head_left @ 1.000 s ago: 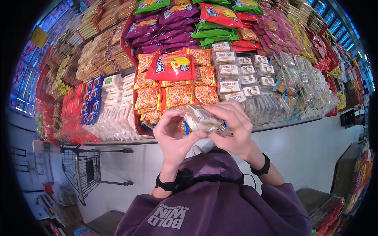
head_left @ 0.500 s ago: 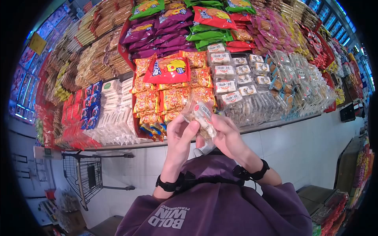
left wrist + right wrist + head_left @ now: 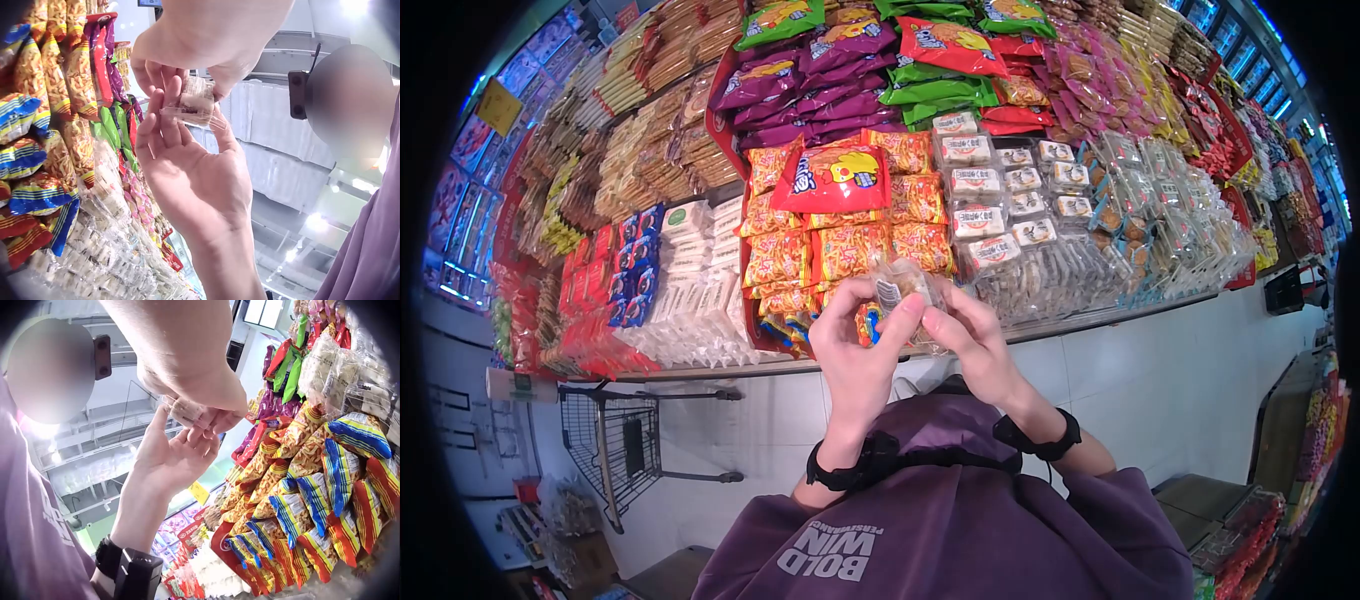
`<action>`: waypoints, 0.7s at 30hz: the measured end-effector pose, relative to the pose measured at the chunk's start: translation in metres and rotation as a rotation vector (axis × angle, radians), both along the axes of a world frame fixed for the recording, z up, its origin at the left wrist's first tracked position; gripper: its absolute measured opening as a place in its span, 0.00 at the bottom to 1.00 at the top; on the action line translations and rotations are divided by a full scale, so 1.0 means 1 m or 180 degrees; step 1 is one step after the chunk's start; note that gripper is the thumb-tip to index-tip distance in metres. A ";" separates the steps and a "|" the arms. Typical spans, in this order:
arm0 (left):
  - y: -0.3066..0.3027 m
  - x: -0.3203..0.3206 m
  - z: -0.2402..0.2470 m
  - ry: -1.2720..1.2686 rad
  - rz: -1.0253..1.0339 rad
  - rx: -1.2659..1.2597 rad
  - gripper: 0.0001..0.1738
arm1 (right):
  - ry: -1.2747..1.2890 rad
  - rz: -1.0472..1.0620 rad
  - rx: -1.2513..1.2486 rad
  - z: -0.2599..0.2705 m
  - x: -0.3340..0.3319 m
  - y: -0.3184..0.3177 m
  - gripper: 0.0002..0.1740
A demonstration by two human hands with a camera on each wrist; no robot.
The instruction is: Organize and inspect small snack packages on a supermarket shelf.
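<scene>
In front of the shelf, both hands hold a small snack pack in clear wrapping (image 3: 912, 276). My left hand (image 3: 858, 345) pinches its left side, with the thumb on the near face. My right hand (image 3: 972, 345) grips the other side, thumb tip close to the left thumb. A white label with dark stripes faces up beside the left thumb. From the left wrist, the pale, layered contents of the pack (image 3: 199, 100) show through the film between the fingers. The right wrist view shows part of the pack (image 3: 187, 414) beneath the right hand, which hides the rest.
Orange noodle-snack bags (image 3: 850, 250) fill the shelf just beyond the hands, with a red chick-printed bag (image 3: 835, 180) on top. White-labelled clear packs (image 3: 978, 215) are stacked to the right. A shopping cart (image 3: 608, 450) stands on the floor at left.
The pack has been turned between the hands: a printed face showed half a second ago, and a striped label shows now. Both hands have shifted their grip around it.
</scene>
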State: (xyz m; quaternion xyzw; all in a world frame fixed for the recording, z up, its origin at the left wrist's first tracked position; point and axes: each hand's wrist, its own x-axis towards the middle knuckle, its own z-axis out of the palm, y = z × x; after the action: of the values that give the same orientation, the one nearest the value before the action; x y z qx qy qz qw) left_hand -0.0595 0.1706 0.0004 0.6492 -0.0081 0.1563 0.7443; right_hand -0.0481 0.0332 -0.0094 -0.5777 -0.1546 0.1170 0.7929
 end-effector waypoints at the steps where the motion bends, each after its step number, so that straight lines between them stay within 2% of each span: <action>1: 0.000 0.001 -0.001 -0.0057 0.0026 0.0084 0.09 | 0.0074 0.0075 0.0060 -0.004 0.000 0.000 0.18; 5: 0.001 0.001 -0.003 -0.0049 0.0041 0.0239 0.12 | 0.0241 0.0305 0.0351 -0.008 0.000 -0.001 0.22; 8: -0.002 -0.001 -0.004 0.0059 0.0014 0.0163 0.15 | 0.0636 0.0478 0.0977 -0.012 -0.001 0.003 0.26; 11: -0.005 0.003 -0.005 -0.0116 0.0007 0.0133 0.21 | 0.0923 0.0933 0.1660 -0.017 0.005 0.002 0.28; 12: -0.006 0.002 -0.003 -0.0090 0.0006 0.0078 0.22 | 0.0827 0.0983 0.1574 -0.017 0.006 0.003 0.30; 19: -0.005 -0.001 0.002 -0.0021 0.0075 0.0299 0.22 | 0.0871 0.1080 0.1605 -0.013 0.007 0.004 0.30; 21: -0.004 0.000 0.000 0.0070 -0.0046 0.0121 0.22 | 0.0817 0.1096 0.1611 -0.013 0.007 0.005 0.29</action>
State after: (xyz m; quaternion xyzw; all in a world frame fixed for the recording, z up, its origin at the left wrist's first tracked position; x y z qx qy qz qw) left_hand -0.0594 0.1667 0.0005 0.6648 -0.0076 0.1436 0.7331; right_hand -0.0411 0.0380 -0.0227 -0.3083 -0.1730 0.2790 0.8928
